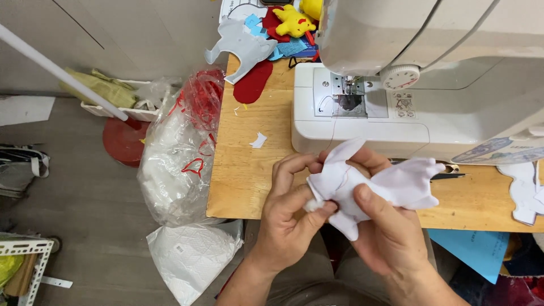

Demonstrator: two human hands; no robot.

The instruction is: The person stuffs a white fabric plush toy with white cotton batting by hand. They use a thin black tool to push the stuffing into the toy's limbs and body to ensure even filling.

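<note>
Your wooden work table carries a large white sewing machine along its far right side, the needle plate facing you so the stitching area stays within reach. Hanging off the table's left edge is a clear plastic bag with red printing, apparently full of white stuffing, and below it, near the table's front left corner, a white quilted bag lies on the floor; both sit close to your left side, probably so filling is at hand. At the far left corner of the table you have a heap of cut felt shapes in grey, red and blue with a small yellow plush toy on top. At the table's right edge lie white cut fabric pieces, and a blue sheet hangs below the front edge. Over the front edge, in front of the machine, you hold a white sewn fabric figure with pointed limbs. Your right hand is closed around its body, thumb on top, steadying it. Your left hand pinches a small tuft of white stuffing between thumb and fingers, pressed right against an opening at the figure's left side. A small white fabric scrap rests on the bare wood just left of the machine.
</note>
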